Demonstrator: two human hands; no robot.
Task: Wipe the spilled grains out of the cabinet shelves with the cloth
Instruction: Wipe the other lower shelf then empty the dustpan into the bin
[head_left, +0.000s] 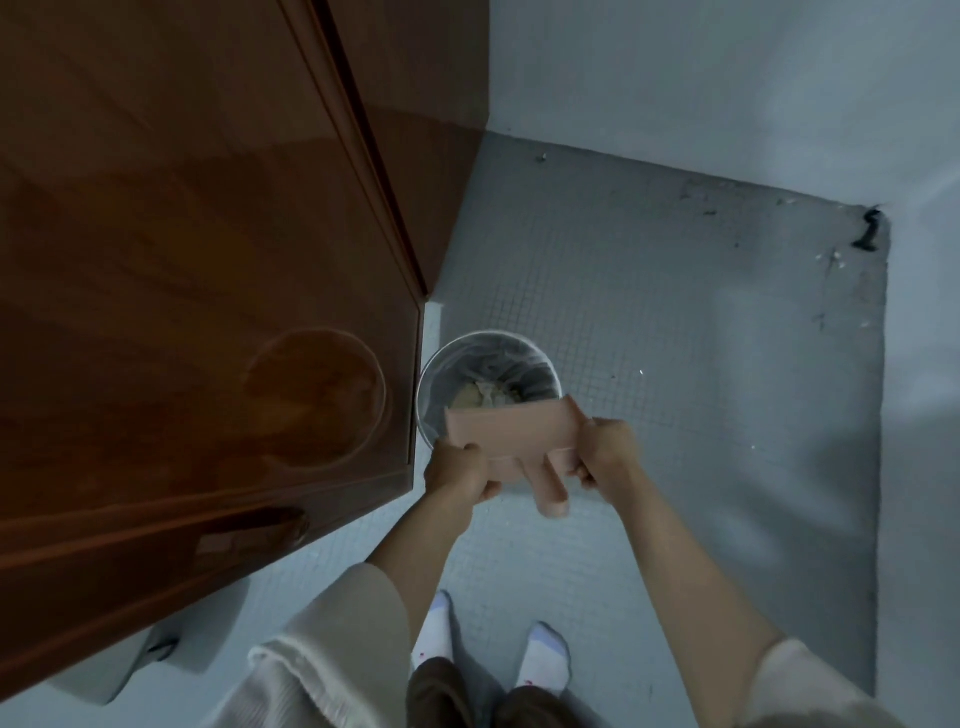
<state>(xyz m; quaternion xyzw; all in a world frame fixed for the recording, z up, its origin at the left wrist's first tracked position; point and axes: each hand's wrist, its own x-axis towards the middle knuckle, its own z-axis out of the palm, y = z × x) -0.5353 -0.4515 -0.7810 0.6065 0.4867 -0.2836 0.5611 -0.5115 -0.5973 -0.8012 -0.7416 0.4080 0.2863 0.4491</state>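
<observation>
A pink dustpan (511, 434) with a short handle is held over a round bin (488, 364) lined with a clear bag, standing on the floor. My left hand (460, 470) grips the dustpan's left edge and my right hand (608, 452) grips its right edge. The pan tilts toward the bin, where pale clumps of waste (483, 397) lie inside. No cloth, grains or cabinet shelves are in sight.
A glossy brown wooden door (208, 312) fills the left side, its corner close to the bin. The floor (675, 364) has small grey tiles with specks of dirt near the far wall. My white-socked feet (543, 657) stand below.
</observation>
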